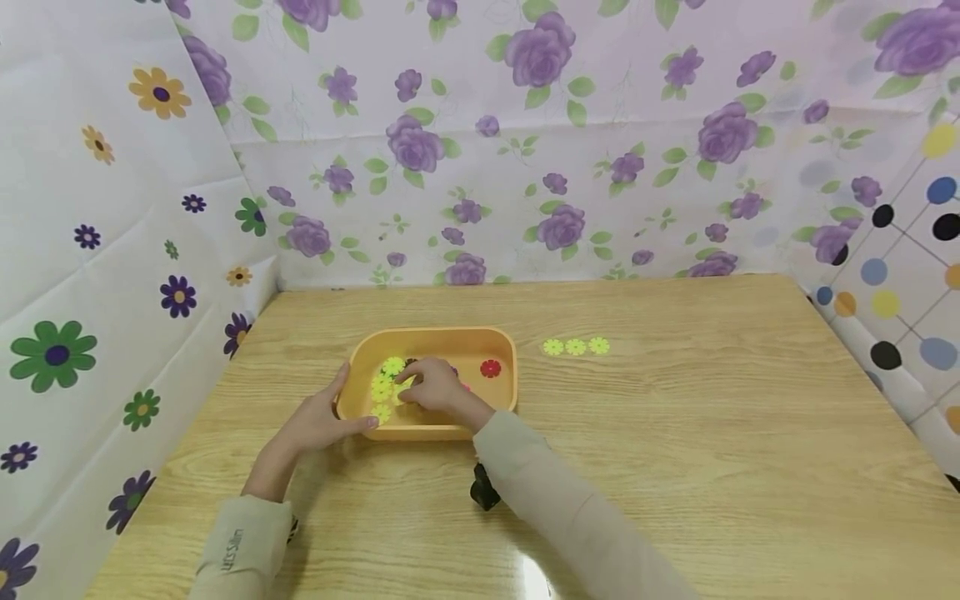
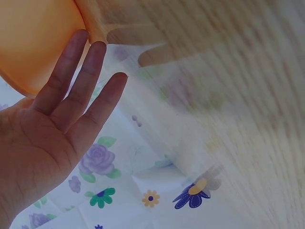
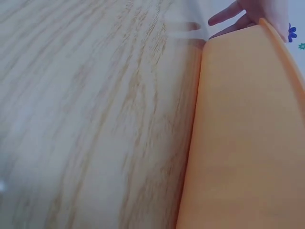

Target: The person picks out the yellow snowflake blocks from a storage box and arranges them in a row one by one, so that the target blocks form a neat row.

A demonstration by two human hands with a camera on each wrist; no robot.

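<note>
An orange plastic tray (image 1: 442, 434) stands on the table, with several yellow flower-shaped discs (image 1: 381, 388) gathered at its left end. A red disc (image 1: 491, 368) lies near the right end. My left hand (image 1: 318, 419) holds the tray's left end, its thumb over the near rim; in the left wrist view its other fingers (image 2: 86, 71) extend along the outside. Inside the tray, my right hand (image 1: 435, 387) has curved thumb and fingertips around a yellow disc (image 1: 404, 393); whether it is pinched I cannot tell. Part of the contents is hidden beneath that hand.
Three yellow discs (image 1: 575, 347) lie in a row on the wooden table (image 1: 675, 433), right of the tray. Purple-flowered cloth (image 1: 487, 167) hangs behind the table, and patterned cloths hang at both sides. A black object (image 1: 483, 489) shows under the right forearm.
</note>
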